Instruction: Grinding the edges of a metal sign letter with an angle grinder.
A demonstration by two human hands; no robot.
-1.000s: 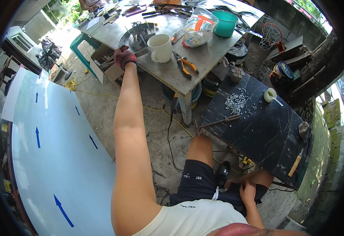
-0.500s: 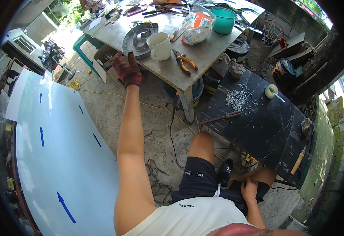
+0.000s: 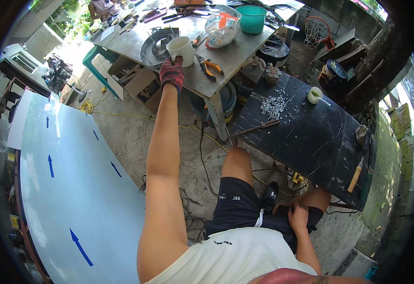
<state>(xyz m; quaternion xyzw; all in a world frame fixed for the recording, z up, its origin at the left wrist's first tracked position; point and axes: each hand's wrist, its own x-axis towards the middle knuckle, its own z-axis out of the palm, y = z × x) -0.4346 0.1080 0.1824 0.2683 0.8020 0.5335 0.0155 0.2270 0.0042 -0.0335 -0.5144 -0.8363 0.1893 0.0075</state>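
My left hand (image 3: pixel 172 75), in a red and black glove, reaches to the near edge of the metal-topped table, its fingers closed at the handle of a white mug (image 3: pixel 181 52). The mug stands upright on the tabletop. Left of it lies a dark, curved metal piece (image 3: pixel 146 51) with a ring shape inside. Pliers (image 3: pixel 209 67) with orange and black handles lie just right of the mug. My bare right hand (image 3: pixel 299 217) rests on my thigh, holding nothing, fingers laid on the dark shorts.
A plastic bag (image 3: pixel 222 31) and a green bowl (image 3: pixel 251 20) sit farther back. The black side table (image 3: pixel 306 142) carries clear chips (image 3: pixel 274 107), a small cup (image 3: pixel 315 95) and a wooden-handled tool (image 3: pixel 355 177). An open cardboard box (image 3: pixel 143 88) and a yellow cord (image 3: pixel 143 115) are below.
My left hand has moved right, from beside the curved metal piece to the mug's handle, and its fingers have closed there. My right hand stays on my thigh. The view has shifted slightly.
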